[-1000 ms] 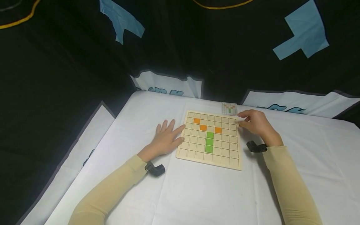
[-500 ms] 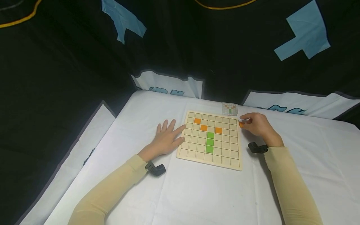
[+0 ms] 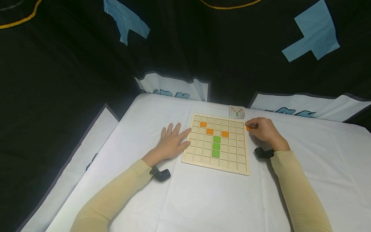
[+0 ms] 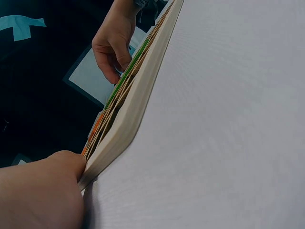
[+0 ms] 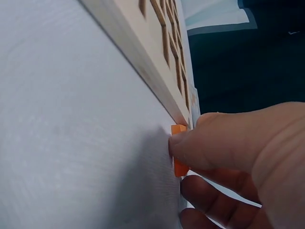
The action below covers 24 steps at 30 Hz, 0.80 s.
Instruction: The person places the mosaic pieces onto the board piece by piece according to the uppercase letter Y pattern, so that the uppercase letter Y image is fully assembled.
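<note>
A wooden grid board lies on the white-covered table. Orange tiles and a column of green tiles sit in some of its squares. Fingers spread, my left hand rests at the board's left edge, its thumb and index finger touching the rim. Just off the board's upper right edge, my right hand pinches a small orange tile between thumb and fingers. The right wrist view has the thumb covering part of that tile, close to the board's corner.
A small pattern card with a coloured grid lies behind the board's upper right corner. White table cloth spreads around the board. A black curtain with blue patches hangs behind the table.
The orange tile has come into view at my right fingertips, and the fingers have closed in on it. My left hand and the tiles on the board stay where they were.
</note>
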Each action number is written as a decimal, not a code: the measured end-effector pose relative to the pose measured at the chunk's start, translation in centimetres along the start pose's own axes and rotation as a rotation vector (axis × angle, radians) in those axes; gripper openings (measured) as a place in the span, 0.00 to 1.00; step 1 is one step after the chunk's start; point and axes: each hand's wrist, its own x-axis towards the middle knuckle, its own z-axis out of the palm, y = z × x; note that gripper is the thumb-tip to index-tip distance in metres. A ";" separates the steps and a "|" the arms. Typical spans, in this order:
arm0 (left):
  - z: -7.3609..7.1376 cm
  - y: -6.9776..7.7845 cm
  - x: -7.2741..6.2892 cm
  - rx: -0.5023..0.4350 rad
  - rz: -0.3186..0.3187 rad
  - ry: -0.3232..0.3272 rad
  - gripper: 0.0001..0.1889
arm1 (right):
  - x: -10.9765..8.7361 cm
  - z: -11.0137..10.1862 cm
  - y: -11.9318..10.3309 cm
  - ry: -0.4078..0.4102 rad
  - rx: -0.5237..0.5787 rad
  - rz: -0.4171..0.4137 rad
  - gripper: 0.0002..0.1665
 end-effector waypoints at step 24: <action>0.2 -0.1 0.0 -0.001 -0.011 -0.004 0.33 | -0.3 -0.2 0.4 -0.002 0.001 -0.057 0.18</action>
